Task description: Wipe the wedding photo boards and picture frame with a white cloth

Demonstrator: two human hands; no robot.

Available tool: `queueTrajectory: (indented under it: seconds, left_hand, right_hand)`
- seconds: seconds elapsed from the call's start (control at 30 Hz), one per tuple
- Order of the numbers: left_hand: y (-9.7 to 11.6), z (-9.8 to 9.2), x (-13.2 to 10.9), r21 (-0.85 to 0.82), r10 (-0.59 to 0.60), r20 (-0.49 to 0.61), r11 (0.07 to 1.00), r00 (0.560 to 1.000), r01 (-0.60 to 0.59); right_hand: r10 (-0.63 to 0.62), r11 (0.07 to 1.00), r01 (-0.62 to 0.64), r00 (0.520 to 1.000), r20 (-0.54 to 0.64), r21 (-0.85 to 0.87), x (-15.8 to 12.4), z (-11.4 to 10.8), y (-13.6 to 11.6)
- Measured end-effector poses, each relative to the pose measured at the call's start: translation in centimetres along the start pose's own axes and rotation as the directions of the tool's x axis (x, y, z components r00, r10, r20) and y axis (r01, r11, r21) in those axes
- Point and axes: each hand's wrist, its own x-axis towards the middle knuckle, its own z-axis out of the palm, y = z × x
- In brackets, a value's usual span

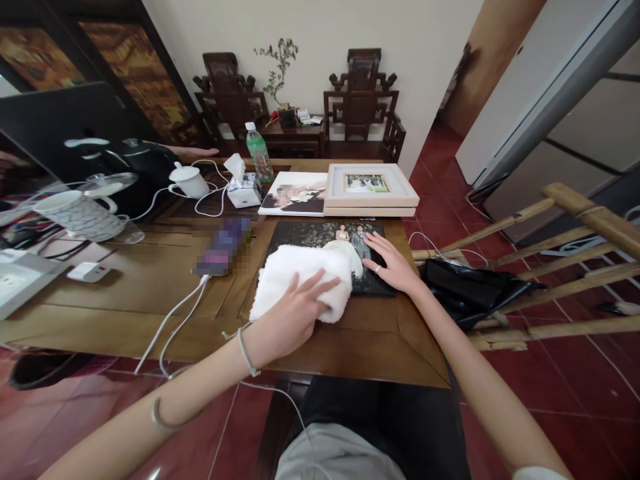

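Observation:
A folded white towel (280, 273) covers the left part of a dark wedding photo panel (375, 283) on the wooden table. My left hand (295, 317) lies on the towel, some fingers spread over its top, the thumb side pressed into a fold at its right edge. My right hand (393, 263), with a ring on one finger, rests with fingers apart on the right side of the panel, by the pictured couple. The panel's lower left area is hidden under the towel.
Behind the panel lie a white-edged photo (293, 190) and stacked frames (373, 190). Leftward are a phone (225, 247) with a cable, a tissue box (244, 193), a green bottle (259, 153), cups (83, 213) and a power strip (20, 280). A bamboo chair (585, 207) stands right.

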Motion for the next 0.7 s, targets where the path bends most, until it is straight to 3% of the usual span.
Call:
queueTrajectory:
  seconds: [0.3,0.4,0.53,0.7]
  left_hand:
    - [-5.4,-0.7,8.9,-0.001,-0.053,-0.095,0.999,0.994,0.054]
    - [-6.0,-0.8,10.4,0.036,-0.052,-0.11,0.998,0.993,0.056]
    - [-4.6,-0.5,8.9,0.045,-0.023,-0.07,0.999,0.997,0.026]
    - [0.1,0.3,3.7,0.082,0.064,-0.034,0.995,0.997,-0.061]
  right_hand:
    - [0.037,0.999,-0.036,0.997,-0.07,0.018,0.0,0.0,0.4]
    - [0.038,0.999,-0.038,0.997,-0.073,0.002,0.1,0.0,0.4]
    - [0.03,1.0,-0.029,0.997,-0.069,0.005,0.1,0.1,0.5]
    - [0.024,0.999,-0.021,0.997,-0.068,0.032,0.2,0.1,0.6]
